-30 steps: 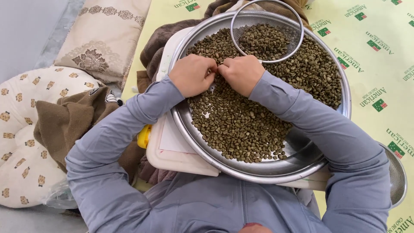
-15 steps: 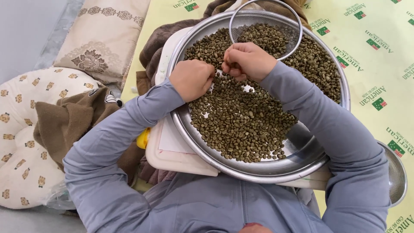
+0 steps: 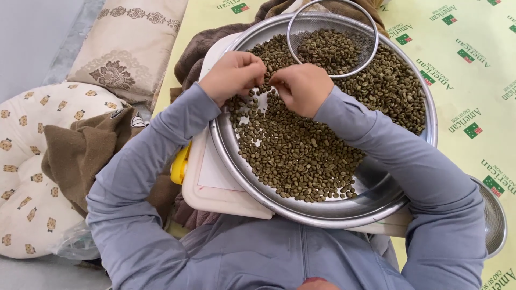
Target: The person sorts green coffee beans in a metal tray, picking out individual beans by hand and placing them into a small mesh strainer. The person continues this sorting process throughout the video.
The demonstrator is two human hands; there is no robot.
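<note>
We see the left hand (image 3: 232,75) and right hand (image 3: 301,88) close together, fingers curled and pinching among green coffee beans (image 3: 295,156) in a wide steel pan (image 3: 408,198), a round mesh sieve (image 3: 331,36) just beyond, cushions (image 3: 129,48) off left.

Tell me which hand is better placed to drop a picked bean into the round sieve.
Probably the right hand: it lies just below the sieve's rim, while the left hand sits farther away over the beans.

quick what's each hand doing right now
left hand: fingers curled, picking at the green beans; hold cannot be told
right hand: curled on the beans too; cannot be told
</note>
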